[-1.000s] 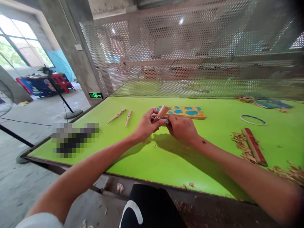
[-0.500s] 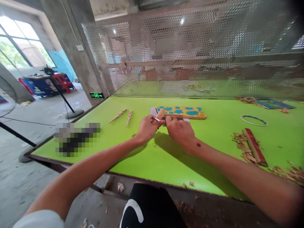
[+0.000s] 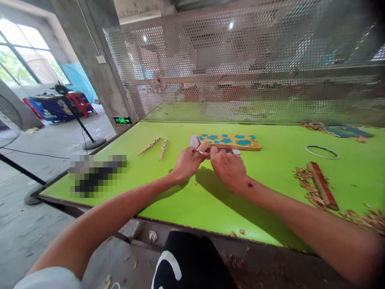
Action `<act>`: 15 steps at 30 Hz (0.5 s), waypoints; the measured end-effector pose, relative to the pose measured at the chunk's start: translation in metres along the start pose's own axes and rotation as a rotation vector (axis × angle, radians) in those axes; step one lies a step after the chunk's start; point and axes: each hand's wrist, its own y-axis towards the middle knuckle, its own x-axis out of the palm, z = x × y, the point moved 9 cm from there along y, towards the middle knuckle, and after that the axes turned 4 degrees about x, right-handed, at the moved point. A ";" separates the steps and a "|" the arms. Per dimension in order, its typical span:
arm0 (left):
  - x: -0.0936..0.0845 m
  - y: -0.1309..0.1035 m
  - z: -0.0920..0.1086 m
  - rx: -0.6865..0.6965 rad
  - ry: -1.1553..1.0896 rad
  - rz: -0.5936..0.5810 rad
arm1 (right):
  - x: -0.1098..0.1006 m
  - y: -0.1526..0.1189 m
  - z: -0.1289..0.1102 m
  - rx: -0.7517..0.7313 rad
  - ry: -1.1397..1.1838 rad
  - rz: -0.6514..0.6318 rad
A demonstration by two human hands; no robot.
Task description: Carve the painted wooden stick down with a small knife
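Note:
Near the middle of the green table, my left hand is closed on a small light wooden piece. A thin blade lies against that piece. My right hand is closed beside it, wrapped round what looks like the knife's handle, which the fingers mostly hide. Just beyond both hands lies a yellow board with blue patches. Two carved pointed sticks rest to the left of my left hand.
A red-edged wooden bar lies at the right beside wood shavings. Behind it are a ring and a blue painted board. A perforated metal screen stands along the back edge. A fan stand is on the floor at left.
The blade and the wooden piece have shifted slightly against each other between my hands. My right wrist has moved a little to the left. The objects on the table lie as before.

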 end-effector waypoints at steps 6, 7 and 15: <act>0.001 0.002 0.003 0.008 -0.005 -0.034 | -0.003 0.001 0.002 0.040 -0.020 0.039; 0.001 0.002 0.004 0.000 -0.002 -0.041 | -0.004 0.002 0.002 0.043 -0.023 0.039; 0.001 0.008 0.001 -0.059 -0.028 -0.049 | -0.008 0.011 0.009 0.092 -0.021 0.011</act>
